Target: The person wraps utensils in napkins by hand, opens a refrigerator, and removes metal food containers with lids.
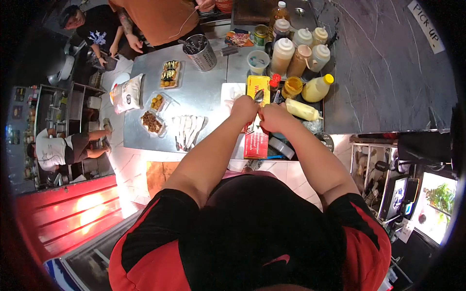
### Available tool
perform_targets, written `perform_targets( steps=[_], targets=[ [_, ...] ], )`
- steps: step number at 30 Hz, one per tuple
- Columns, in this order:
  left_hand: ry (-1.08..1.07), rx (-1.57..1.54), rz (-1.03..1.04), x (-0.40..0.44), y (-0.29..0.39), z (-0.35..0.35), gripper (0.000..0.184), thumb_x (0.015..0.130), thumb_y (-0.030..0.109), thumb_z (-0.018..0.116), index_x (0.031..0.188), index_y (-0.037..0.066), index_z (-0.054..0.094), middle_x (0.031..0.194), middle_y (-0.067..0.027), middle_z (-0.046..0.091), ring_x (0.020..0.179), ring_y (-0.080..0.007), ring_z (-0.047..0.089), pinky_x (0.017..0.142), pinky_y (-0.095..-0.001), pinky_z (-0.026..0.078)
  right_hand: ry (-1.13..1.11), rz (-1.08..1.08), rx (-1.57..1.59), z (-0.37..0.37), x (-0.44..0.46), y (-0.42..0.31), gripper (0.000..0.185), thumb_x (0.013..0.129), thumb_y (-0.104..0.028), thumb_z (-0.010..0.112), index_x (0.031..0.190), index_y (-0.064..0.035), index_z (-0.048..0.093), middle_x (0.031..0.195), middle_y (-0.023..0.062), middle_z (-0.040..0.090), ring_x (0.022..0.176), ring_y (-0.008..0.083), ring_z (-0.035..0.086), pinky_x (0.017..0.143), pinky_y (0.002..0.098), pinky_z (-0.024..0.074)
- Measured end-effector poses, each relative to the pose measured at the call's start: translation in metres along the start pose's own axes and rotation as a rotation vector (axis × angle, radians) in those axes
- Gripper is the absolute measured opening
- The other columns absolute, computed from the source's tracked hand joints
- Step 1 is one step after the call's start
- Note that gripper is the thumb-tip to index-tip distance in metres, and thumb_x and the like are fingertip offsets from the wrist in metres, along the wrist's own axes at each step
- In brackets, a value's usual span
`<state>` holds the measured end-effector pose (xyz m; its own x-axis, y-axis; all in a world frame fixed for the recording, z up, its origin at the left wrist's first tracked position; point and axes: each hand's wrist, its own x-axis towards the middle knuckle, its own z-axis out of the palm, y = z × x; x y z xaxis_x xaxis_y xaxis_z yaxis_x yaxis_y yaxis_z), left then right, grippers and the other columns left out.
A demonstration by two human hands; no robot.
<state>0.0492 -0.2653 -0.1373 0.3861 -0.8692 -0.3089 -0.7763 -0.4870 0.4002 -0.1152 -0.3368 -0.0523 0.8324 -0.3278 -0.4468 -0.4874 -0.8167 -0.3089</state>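
Observation:
A long yellow and red box [257,145] with printed lettering lies lengthwise at the counter's front edge. Over its middle, my left hand [245,108] is closed with curled fingers. My right hand [273,117] is closed right beside it, the fingertips of both nearly meeting. What they pinch, if anything, is hidden by the fingers. A metal spoon [259,96] shows just above my hands, over the box; I cannot tell whether a hand touches it. White paper [232,91] lies to the left of the box.
Squeeze bottles [282,56] crowd a tray on the right, with a yellow-capped bottle [318,88]. Leftward are filled food trays [170,75], a small food container [152,123], white wrapped strips [188,131], a plastic bag [127,93] and a utensil holder [200,52]. Other people stand beyond the counter.

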Motion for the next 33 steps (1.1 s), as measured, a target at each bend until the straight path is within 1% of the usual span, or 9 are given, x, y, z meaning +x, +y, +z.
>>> perform_targets(
  steps=[6,7,9,11,13,17,21,23,33],
  targets=[
    [0.082,-0.384,-0.103,-0.053,0.028,-0.07,0.039,0.089,0.035,0.072,0.098,-0.003,0.077,0.093,-0.029,0.074,0.09,-0.0443,0.074,0.083,-0.0507,0.058,0.173,-0.177,0.116,0.022,-0.001,0.013,0.01,0.089,-0.023,0.069,0.091,-0.0128,0.069,0.1,0.0082,0.072,0.105,0.0327,0.065,0.089,0.0496,0.0419],
    [0.077,-0.395,-0.074,-0.057,0.02,-0.073,0.042,0.094,0.04,0.075,0.095,-0.002,0.074,0.081,-0.0184,0.074,0.07,-0.0303,0.072,0.067,-0.0431,0.055,0.219,-0.189,0.152,0.022,-0.005,0.013,0.011,0.089,-0.023,0.068,0.092,-0.0126,0.068,0.1,0.0084,0.072,0.105,0.033,0.065,0.089,0.0495,0.0417],
    [-0.033,-0.632,-0.129,-0.075,0.015,-0.092,0.037,0.096,0.036,0.075,0.096,-0.001,0.074,0.076,-0.0108,0.071,0.067,-0.0219,0.066,0.065,-0.0389,0.052,0.341,-0.221,0.171,0.017,-0.011,0.013,0.019,0.095,-0.028,0.068,0.099,-0.009,0.07,0.099,0.0094,0.072,0.1,0.0289,0.07,0.085,0.0488,0.0481],
    [-0.122,-0.852,-0.161,-0.099,0.007,-0.1,0.031,0.099,0.031,0.075,0.094,0.001,0.074,0.072,0.0004,0.064,0.065,-0.0091,0.053,0.061,-0.0313,0.045,0.33,-0.094,0.615,0.012,-0.015,0.01,0.023,0.097,-0.03,0.07,0.102,-0.0075,0.07,0.093,0.0085,0.071,0.09,0.0239,0.069,0.079,0.0423,0.0503],
    [-0.186,-0.844,-0.116,-0.119,-0.006,-0.1,0.031,0.1,0.032,0.074,0.096,0.001,0.074,0.074,-0.0002,0.066,0.066,-0.0097,0.055,0.063,-0.0313,0.046,0.42,-0.109,0.971,0.018,-0.008,0.002,0.033,0.099,-0.034,0.075,0.113,-0.005,0.069,0.082,0.0052,0.067,0.072,0.0139,0.063,0.064,0.0309,0.0499],
    [-0.244,-0.65,-0.071,-0.155,-0.008,-0.103,0.032,0.101,0.032,0.074,0.107,0.001,0.072,0.077,-0.0026,0.068,0.069,-0.0135,0.059,0.069,-0.0334,0.049,0.21,-0.072,1.04,-0.001,-0.03,-0.051,0.039,0.101,-0.037,0.073,0.121,-0.0044,0.067,0.082,0.0058,0.069,0.068,0.01,0.062,0.059,0.0293,0.0481],
    [-0.283,-0.535,-0.076,-0.179,-0.009,-0.108,0.042,0.103,0.039,0.069,0.124,0.002,0.067,0.085,-0.01,0.07,0.074,-0.0194,0.063,0.073,-0.0376,0.052,0.188,-0.087,0.918,0.01,-0.029,-0.085,0.039,0.1,-0.035,0.07,0.114,0.0004,0.063,0.084,0.0159,0.068,0.078,0.0293,0.066,0.073,0.0403,0.0521],
    [-0.266,-0.53,-0.068,-0.19,-0.019,-0.103,0.047,0.106,0.043,0.063,0.128,0.001,0.061,0.083,-0.0118,0.065,0.074,-0.0202,0.061,0.07,-0.0386,0.05,0.17,-0.058,0.923,0.016,-0.028,-0.095,0.04,0.101,-0.036,0.07,0.116,0.0006,0.063,0.085,0.0161,0.068,0.079,0.0289,0.066,0.073,0.04,0.052],
    [-0.518,-1.31,-0.117,-0.217,-0.087,-0.123,0.035,0.113,0.032,0.047,0.117,0.003,0.066,0.08,-0.0004,0.057,0.066,-0.0135,0.052,0.061,-0.0301,0.046,0.149,-0.011,1.286,0.024,-0.005,-0.149,0.024,0.109,-0.026,0.06,0.117,-0.0032,0.06,0.087,0.0025,0.066,0.076,0.0109,0.064,0.068,0.0279,0.052]
  ],
)
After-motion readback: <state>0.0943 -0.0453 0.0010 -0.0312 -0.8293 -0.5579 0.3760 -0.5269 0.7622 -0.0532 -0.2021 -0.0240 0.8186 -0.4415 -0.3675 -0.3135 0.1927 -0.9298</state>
